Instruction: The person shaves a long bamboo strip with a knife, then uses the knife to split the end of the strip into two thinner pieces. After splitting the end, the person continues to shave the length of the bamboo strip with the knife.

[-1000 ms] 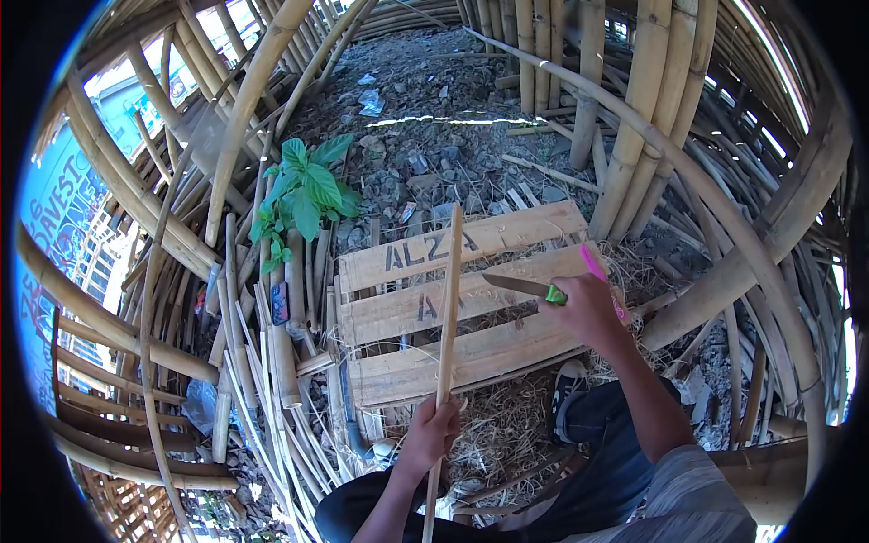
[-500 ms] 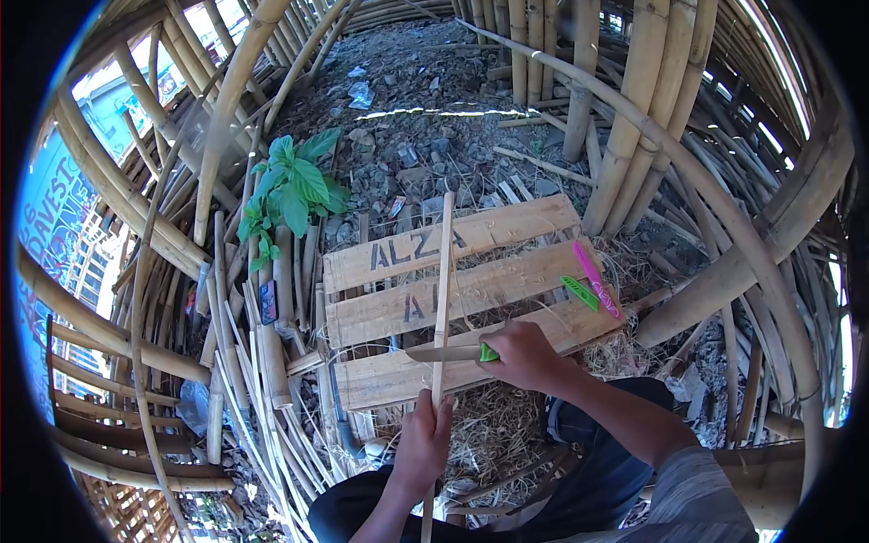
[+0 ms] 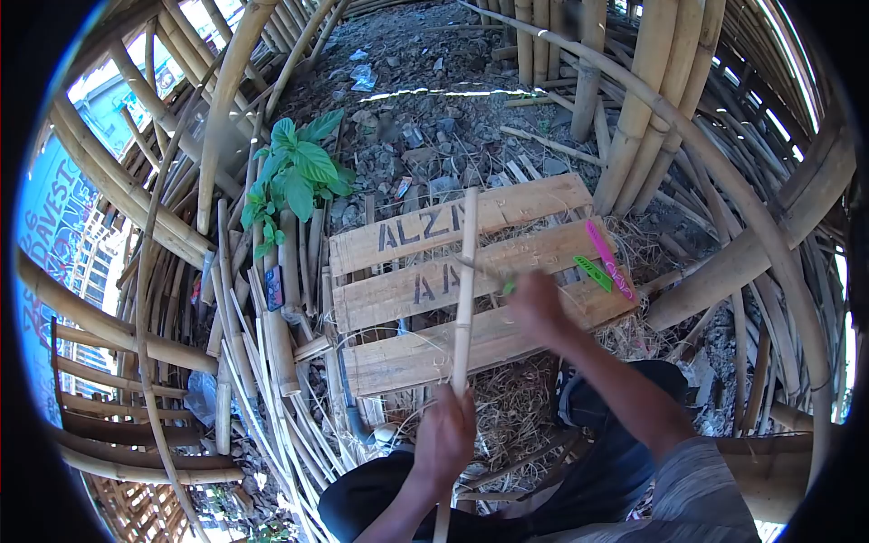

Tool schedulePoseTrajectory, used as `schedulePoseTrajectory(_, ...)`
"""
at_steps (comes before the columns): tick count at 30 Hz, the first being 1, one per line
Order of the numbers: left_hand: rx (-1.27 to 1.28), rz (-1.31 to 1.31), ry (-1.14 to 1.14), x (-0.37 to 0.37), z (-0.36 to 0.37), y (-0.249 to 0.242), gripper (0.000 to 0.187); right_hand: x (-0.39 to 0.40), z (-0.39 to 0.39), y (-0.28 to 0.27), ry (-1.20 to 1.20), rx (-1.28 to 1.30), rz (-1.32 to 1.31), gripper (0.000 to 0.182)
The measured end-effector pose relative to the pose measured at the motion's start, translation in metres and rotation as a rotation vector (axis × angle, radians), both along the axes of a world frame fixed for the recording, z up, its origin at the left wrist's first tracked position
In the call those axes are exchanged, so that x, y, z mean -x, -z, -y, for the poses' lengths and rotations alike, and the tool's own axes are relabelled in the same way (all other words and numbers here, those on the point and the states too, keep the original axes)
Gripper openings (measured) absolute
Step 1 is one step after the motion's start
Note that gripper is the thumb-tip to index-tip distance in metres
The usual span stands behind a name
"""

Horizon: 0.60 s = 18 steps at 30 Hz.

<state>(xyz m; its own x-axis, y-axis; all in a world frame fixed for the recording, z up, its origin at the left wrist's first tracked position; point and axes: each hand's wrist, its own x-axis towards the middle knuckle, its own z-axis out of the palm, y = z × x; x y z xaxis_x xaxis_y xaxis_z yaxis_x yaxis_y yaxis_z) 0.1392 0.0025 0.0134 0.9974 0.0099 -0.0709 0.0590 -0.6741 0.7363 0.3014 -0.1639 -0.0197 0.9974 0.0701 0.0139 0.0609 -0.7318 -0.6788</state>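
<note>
Right, so the person sits inside a curved bamboo frame w/ a long pale bamboo strip (image 3: 465, 281) stood nearly upright in front of them. Left hand (image 3: 445, 436) is clamped round the strip's lower part, fingers wrapped tight. Strip's top end reaches up over a weathered wooden pallet w/ black stencilled letters (image 3: 425, 294) lying on the ground.

Right hand (image 3: 536, 303) is blurred w/ motion just right of the strip, about mid-height. It's closed on a green-handled knife w/ a thin steel blade (image 3: 493, 274); blade tip sits at or very near the strip, but the blur means I can't tell if the edge is actually biting in.

On the pallet's right end lie a pink flat sheath-like piece (image 3: 606, 257) and a green one (image 3: 592, 272), side by side, near but apart from the working hand. A leafy green plant (image 3: 299, 176) grows at the pallet's far left corner, and a heap of split bamboo slats (image 3: 272, 353) lies along its left side.

As for progress, my guess: shaving or trimming of the strip is underway, not done. Dry shavings and straw-like fibres (image 3: 507, 407) litter the ground between pallet and knees, so some paring looks done; the strip's upper length appears plain, and the part below the left hand is mostly out of view.
</note>
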Motion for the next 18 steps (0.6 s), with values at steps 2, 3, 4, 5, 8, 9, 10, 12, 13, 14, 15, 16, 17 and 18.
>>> schedulePoseTrajectory(2,0.024,0.032,0.037,0.0,0.001,-0.002,0.023,-0.022,0.03,-0.013,-0.157,0.307,0.42,0.019)
schedulePoseTrajectory(3,0.059,0.066,0.069,-0.002,0.003,-0.003,0.023,-0.021,0.029,-0.009,-0.15,0.312,0.429,0.019)
schedulePoseTrajectory(4,0.047,0.037,0.061,-0.003,0.002,-0.004,0.022,-0.017,0.024,-0.001,-0.124,0.261,0.376,0.019)
schedulePoseTrajectory(5,0.053,0.041,0.055,-0.004,0.0,-0.005,0.022,-0.014,0.019,0.008,-0.1,0.207,0.319,0.019)
schedulePoseTrajectory(8,0.097,-0.096,0.007,-0.004,-0.004,-0.005,0.019,0.008,0.003,0.005,-0.211,0.18,0.345,0.017)
schedulePoseTrajectory(9,0.098,-0.092,0.007,-0.004,-0.003,-0.003,0.019,0.015,-0.002,0.006,-0.314,0.188,0.403,0.017)
schedulePoseTrajectory(10,0.048,0.002,0.037,-0.003,-0.001,-0.001,0.019,0.022,-0.007,0.004,-0.335,0.168,0.418,0.016)
schedulePoseTrajectory(12,-0.004,0.092,0.065,0.004,0.005,0.004,0.02,0.009,0.001,0.005,-0.277,0.199,0.41,0.017)
schedulePoseTrajectory(13,0.023,0.008,0.086,0.01,0.01,0.006,0.02,-0.001,0.01,0.007,-0.215,0.231,0.394,0.017)
schedulePoseTrajectory(14,0.05,-0.08,0.111,0.016,0.012,0.006,0.02,-0.029,0.035,0.009,-0.082,0.322,0.413,0.017)
schedulePoseTrajectory(15,0.048,-0.081,0.12,0.016,0.013,0.004,0.02,-0.052,0.052,-0.002,0.058,0.415,0.44,0.017)
schedulePoseTrajectory(16,0.09,-0.022,0.213,0.013,0.012,0.0,0.02,-0.052,0.053,0.0,0.071,0.414,0.448,0.017)
schedulePoseTrajectory(17,0.133,0.031,0.306,0.011,0.011,-0.004,0.02,-0.046,0.052,0.004,0.094,0.395,0.379,0.017)
schedulePoseTrajectory(18,0.146,-0.044,0.26,0.01,0.008,-0.008,0.018,-0.039,0.048,0.003,0.108,0.381,0.311,0.017)
